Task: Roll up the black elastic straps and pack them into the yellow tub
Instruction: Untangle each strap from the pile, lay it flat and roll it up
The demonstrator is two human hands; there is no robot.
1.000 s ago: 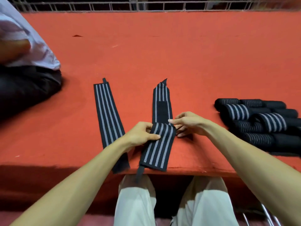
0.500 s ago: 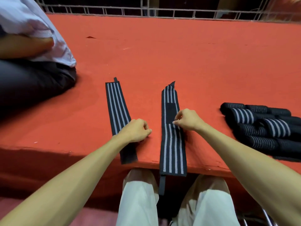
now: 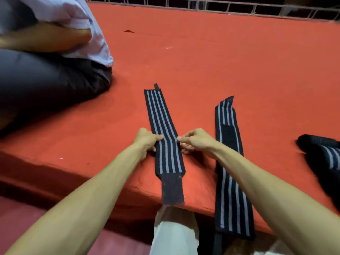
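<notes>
- The left hand (image 3: 147,140) pinches the left edge of a flat black elastic strap (image 3: 161,116) with grey lengthwise stripes, thumb on top and fingers curled down at the cloth.
- The right hand (image 3: 198,141) nips the opposite edge of the same strap between thumb and forefinger. Its other fingers are tucked underneath and hard to make out.
- That strap lies mid-frame on a red cloth-covered table (image 3: 211,57), running from 12 to 6 o'clock. Its dark, rough fastening tab (image 3: 173,190) reaches the near edge.
- A second black elastic strap (image 3: 231,208), also grey-striped, lies flat at 4 o'clock from the hands, apart from the first. The right forearm crosses part of it, and its near end droops over the table edge.
- At 3 o'clock a heap of rolled striped straps (image 3: 325,155) is blurred and cut off by the frame, so their number cannot be told.
- At 10 o'clock a seated person (image 3: 55,83) in a pale shirt and dark trousers is only partly in view.
- At 12 o'clock a white metal railing (image 3: 220,8) lines the far side.
- At 6 o'clock white trousers (image 3: 174,234) show below the table edge.
</notes>
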